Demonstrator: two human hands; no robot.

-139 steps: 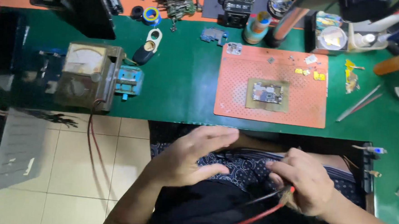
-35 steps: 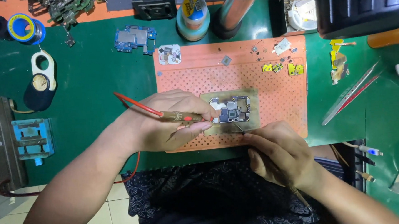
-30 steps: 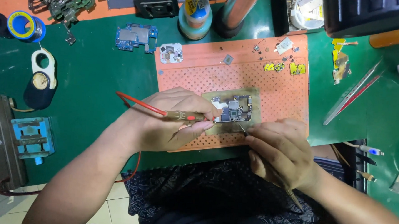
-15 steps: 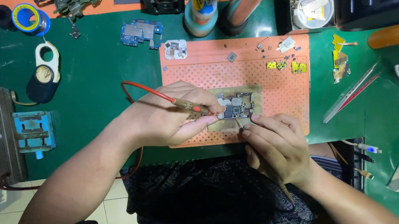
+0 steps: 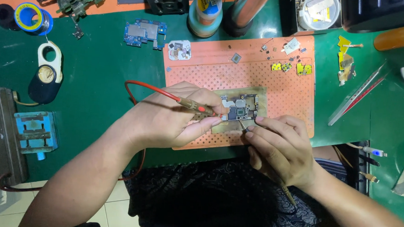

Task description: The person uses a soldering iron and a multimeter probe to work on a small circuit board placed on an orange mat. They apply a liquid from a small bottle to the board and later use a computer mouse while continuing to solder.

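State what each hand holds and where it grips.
Left hand grips the red probe near its tip; right hand pinches a dark probe near its tip, both at the circuit board.

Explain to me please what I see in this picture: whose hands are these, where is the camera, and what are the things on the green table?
The camera sits on a person's head and looks down at that person's own two bare hands. The left hand holds a red test probe with a red wire; its tip touches a small phone circuit board. The right hand holds a thin dark probe at the board's lower edge. The board lies on an orange perforated work mat on the green table. Around it lie tweezers, a blue solder spool and another blue circuit board.
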